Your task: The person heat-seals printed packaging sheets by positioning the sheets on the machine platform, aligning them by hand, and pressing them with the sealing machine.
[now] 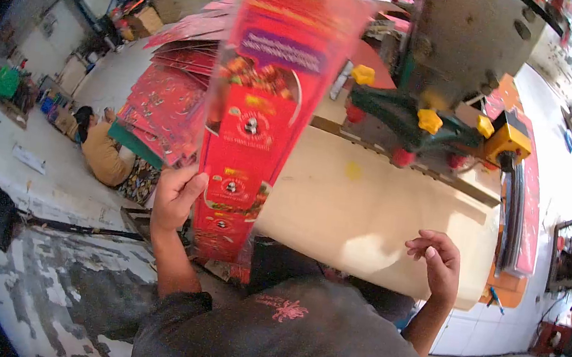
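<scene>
My left hand (179, 198) grips the lower left edge of a long red printed plastic sheet (251, 139), its thumb lying over the front. The sheet stands nearly upright, slightly blurred, with panda logos, a food picture and a purple band. Over the right part of the cream work surface (339, 206) hovers my right hand (436, 260), fingers loosely bent and apart, holding nothing. Beyond the surface stands a machine with a dark green bracket (419, 127) and yellow star knobs (430, 121).
A fanned stack of red printed sheets (164, 105) rises at the left, behind the held sheet. Another person (107, 151) sits low on the floor at far left. Along the right side lies a pile of long plastic-covered sheets (524, 227) on an orange table (507, 290).
</scene>
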Demonstrator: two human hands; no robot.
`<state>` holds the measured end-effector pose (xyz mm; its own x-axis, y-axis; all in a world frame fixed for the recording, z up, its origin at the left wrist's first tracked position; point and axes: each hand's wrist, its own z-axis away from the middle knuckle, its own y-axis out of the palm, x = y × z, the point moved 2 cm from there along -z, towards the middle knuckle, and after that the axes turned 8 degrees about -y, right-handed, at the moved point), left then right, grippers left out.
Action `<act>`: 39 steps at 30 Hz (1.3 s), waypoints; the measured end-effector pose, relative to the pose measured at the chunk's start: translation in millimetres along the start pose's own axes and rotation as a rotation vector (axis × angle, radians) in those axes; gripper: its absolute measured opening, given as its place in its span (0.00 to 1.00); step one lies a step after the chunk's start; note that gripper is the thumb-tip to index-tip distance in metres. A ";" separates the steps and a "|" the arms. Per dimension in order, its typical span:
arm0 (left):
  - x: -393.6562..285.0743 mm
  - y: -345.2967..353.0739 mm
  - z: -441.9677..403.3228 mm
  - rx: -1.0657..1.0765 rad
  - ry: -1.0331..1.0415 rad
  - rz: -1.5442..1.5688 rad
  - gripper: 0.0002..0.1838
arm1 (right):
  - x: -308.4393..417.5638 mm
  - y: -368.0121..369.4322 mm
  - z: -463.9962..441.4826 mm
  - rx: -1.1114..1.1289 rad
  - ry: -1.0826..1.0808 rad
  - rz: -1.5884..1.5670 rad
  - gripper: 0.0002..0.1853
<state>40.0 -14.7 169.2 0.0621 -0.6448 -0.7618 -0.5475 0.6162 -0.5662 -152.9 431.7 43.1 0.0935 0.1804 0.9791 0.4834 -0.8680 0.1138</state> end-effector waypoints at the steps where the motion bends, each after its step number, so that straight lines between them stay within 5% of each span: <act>1: -0.5 1.9 0.0 0.077 0.032 -0.053 0.20 | 7.3 -2.5 0.8 0.045 -0.064 -0.044 0.23; 5: 3.9 18.7 -4.7 0.290 -0.019 -0.054 0.20 | 28.7 -20.5 4.8 0.038 -0.253 -0.092 0.37; 9: -30.9 46.0 -23.1 0.425 0.128 -0.276 0.18 | 62.6 -21.4 -0.5 -0.165 -0.389 0.188 0.48; 17: -50.3 106.9 -44.7 0.493 0.396 -0.284 0.10 | 64.0 -42.1 17.0 -0.255 -0.328 0.463 0.50; 26: -39.5 137.8 -37.0 0.609 0.415 -0.398 0.09 | 40.0 -47.3 30.5 -0.138 -0.122 0.536 0.31; 34: 41.4 55.7 -37.0 0.359 -0.020 -0.457 0.14 | 5.6 -52.3 12.1 -0.130 -0.077 0.623 0.13; 39: 85.5 25.4 -25.5 -0.064 0.090 -0.687 0.27 | 2.2 -52.9 3.1 -0.123 -0.053 0.641 0.08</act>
<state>10.1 -65.8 97.7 0.3445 -0.9156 -0.2074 -0.4572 0.0293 -0.8889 -175.6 479.5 38.7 0.3742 -0.3708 0.8500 0.2147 -0.8570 -0.4684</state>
